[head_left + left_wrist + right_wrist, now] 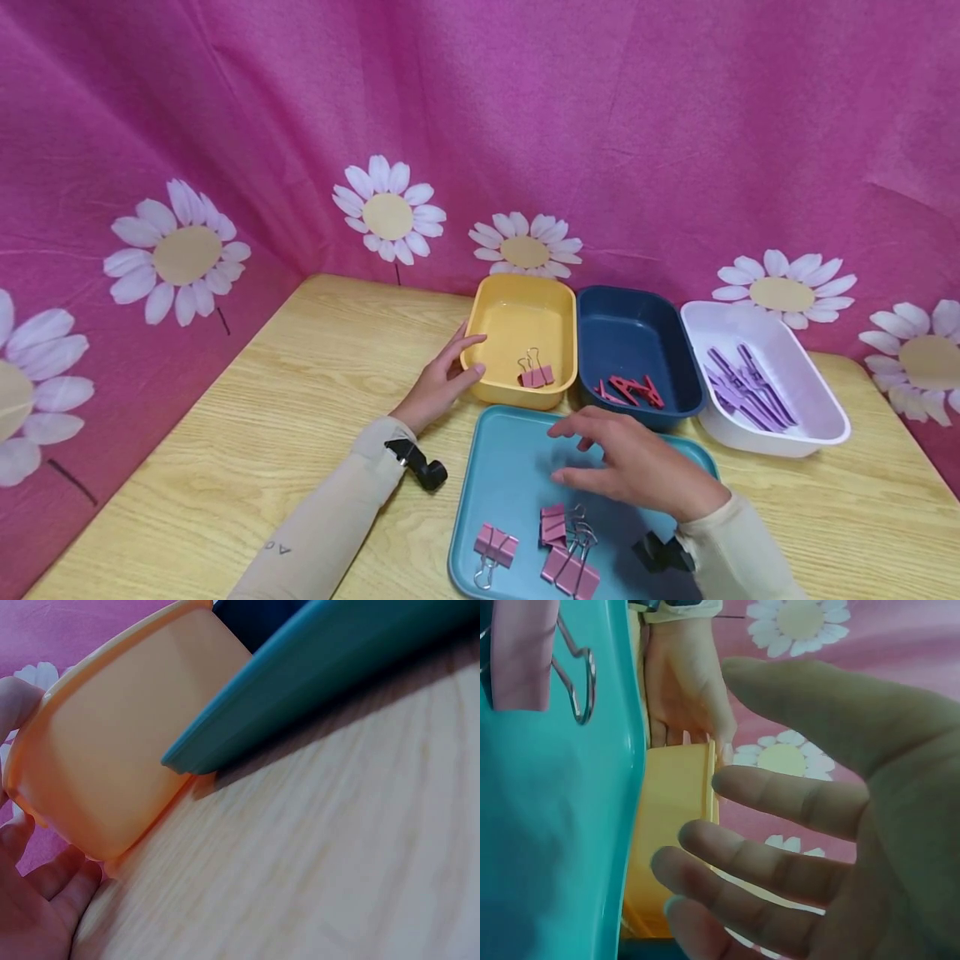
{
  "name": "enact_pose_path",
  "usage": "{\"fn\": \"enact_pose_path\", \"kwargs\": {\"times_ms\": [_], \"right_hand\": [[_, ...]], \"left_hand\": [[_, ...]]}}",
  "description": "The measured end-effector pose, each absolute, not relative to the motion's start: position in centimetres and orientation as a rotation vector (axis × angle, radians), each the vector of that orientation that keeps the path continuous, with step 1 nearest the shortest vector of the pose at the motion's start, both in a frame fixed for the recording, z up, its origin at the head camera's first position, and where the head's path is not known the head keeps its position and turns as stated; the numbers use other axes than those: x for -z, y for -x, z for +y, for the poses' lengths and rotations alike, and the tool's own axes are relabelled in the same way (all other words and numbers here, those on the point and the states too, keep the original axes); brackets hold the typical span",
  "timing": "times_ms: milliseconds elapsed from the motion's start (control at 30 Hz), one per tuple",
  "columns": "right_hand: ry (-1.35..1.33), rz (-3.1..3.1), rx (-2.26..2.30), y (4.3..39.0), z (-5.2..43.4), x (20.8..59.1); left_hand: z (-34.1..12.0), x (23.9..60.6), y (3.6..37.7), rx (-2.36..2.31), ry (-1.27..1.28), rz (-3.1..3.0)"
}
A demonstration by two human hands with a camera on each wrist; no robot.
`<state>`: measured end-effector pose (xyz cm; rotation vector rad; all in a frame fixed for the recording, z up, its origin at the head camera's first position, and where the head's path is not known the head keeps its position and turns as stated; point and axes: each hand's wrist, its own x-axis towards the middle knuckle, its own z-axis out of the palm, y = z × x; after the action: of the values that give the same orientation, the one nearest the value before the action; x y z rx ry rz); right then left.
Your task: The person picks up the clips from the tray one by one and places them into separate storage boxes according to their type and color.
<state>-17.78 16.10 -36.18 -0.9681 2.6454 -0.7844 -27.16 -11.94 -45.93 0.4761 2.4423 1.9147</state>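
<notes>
My left hand (438, 383) rests against the left side of a yellow bin (525, 292), its fingers fairly straight at the rim. Inside that bin lies a pink binder clip (537, 377). Over the teal tray (517, 433) hovers my right hand (637, 462), fingers spread and loosely bent, holding nothing. Several pink binder clips lie on the tray: one apart at the left (496, 546) and a cluster (570, 569) nearer the middle. In the right wrist view the right palm (900, 847) has nothing in it, with a binder clip (521, 656) at the upper left.
A navy bin (630, 317) with red clothespins (637, 390) stands beside the yellow one. Farther right, a white bin (817, 425) holds purple plastic forks or similar cutlery (750, 392). All stand on a wooden table (300, 417) before a pink flowered curtain (600, 125).
</notes>
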Motion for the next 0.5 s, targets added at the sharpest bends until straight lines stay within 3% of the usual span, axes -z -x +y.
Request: {"fn": "enact_pose_path", "kwargs": {"times_ms": [500], "right_hand": [[0.901, 2.537, 0.655, 17.55, 15.91, 35.72]], "left_hand": [[-11.89, 45.79, 27.12, -1.905, -0.456, 2.45]]}}
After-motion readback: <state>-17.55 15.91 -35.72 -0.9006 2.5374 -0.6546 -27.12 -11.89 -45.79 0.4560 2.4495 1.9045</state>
